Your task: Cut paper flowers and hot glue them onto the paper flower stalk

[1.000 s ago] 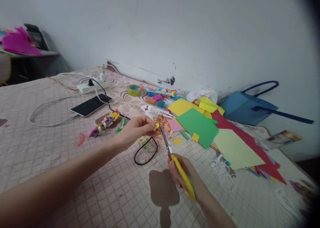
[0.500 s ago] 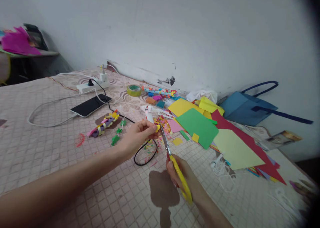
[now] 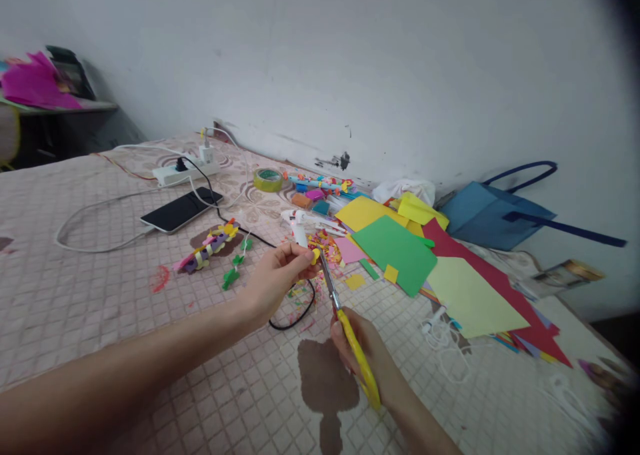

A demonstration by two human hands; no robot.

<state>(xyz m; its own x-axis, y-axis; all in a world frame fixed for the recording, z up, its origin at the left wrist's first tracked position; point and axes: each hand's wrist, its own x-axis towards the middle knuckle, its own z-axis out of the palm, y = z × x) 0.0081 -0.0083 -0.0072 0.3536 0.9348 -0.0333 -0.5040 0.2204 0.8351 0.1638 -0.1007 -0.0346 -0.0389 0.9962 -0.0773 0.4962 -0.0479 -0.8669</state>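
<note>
My left hand (image 3: pixel 275 278) pinches a small yellow paper piece (image 3: pixel 315 256) between thumb and fingers, above a checked pink bed cover (image 3: pixel 100 308). My right hand (image 3: pixel 367 358) grips yellow-handled scissors (image 3: pixel 350 335); their blades point up and left and their tips meet the yellow piece. Under the hands lie a black cord loop (image 3: pixel 295 308) and many tiny coloured paper scraps (image 3: pixel 325 245).
Coloured paper sheets, green (image 3: pixel 397 252), yellow (image 3: pixel 365 212), pale yellow (image 3: pixel 473 298) and red (image 3: pixel 505 288), lie to the right. A phone (image 3: pixel 181 210), power strip (image 3: pixel 185 170), tape roll (image 3: pixel 268 179), paper chain (image 3: pixel 210 246), blue bag (image 3: pixel 495 215) and a brown stain (image 3: pixel 325 382) surround them.
Both hands have shifted slightly down and toward me, still holding the yellow piece and scissors. The green paper bits left of my left hand are now uncovered.
</note>
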